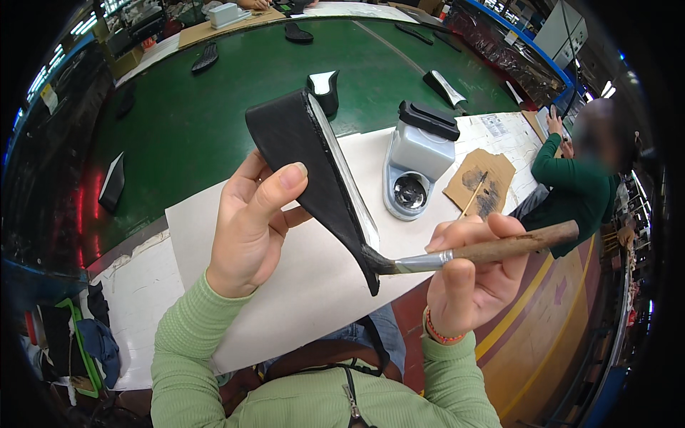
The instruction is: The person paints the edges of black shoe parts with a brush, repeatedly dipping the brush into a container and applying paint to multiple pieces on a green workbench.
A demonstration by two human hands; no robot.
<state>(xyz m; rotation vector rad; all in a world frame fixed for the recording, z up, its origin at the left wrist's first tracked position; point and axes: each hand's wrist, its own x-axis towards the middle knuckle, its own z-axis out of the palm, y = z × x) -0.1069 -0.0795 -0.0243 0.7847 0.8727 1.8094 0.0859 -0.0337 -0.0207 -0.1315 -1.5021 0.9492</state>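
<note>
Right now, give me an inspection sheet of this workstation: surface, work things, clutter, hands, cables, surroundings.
Surface: white paper sheet over the bench, beside a green conveyor belt.
Work things: black shoe sole piece; brush, its bristles on the piece's lower edge.
Clutter: grey glue dispenser, stained cardboard scrap, more black pieces on the belt.
Hands: left hand holds the sole piece up; right hand grips the brush.
Cables: nothing seen.
Surroundings: another person in a green top at the right.
</note>
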